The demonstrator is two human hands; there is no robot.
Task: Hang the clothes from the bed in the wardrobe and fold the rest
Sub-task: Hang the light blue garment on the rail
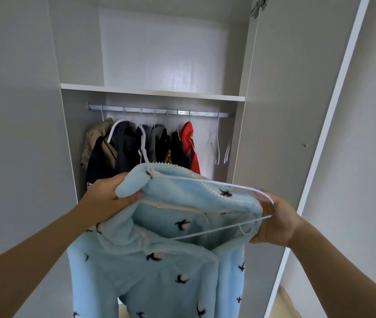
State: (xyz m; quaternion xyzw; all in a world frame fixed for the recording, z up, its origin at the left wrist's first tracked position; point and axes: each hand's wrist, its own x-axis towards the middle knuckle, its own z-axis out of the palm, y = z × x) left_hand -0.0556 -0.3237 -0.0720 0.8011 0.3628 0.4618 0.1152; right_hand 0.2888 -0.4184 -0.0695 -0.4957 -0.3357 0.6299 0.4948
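**Hanging step, garment being seated on its hanger.** Nearest the viewer, a blue fleece garment (159,271) patterned with small dark birds is held up in front of the open wardrobe (171,53), its body hanging down between the two forearms. The left shoulder of the garment is gripped by the left hand (106,198), the fingers being curled round a fold of fabric. The right shoulder, together with the right end of the white hanger (205,180), is held in the right hand (276,221).

The hanger is threaded through the neck opening and lies tilted, its hook (113,131) rising free above the collar. The right end of the wire is not fully covered by fabric, so the dressing of the hanger is judged unfinished.

Farther in, a metal rail (205,113) is seen under a shelf (152,92). Dark and tan hung clothes (125,145) and a red garment (189,143) are crowded at the left of it, and empty hangers (216,145) hang at the right. A gap is left between them.

The next move is judged to call for the shoulder to be settled, one hand to be shifted to the hook, and the hook to be lifted over the rail at that gap. The bed is not in view.
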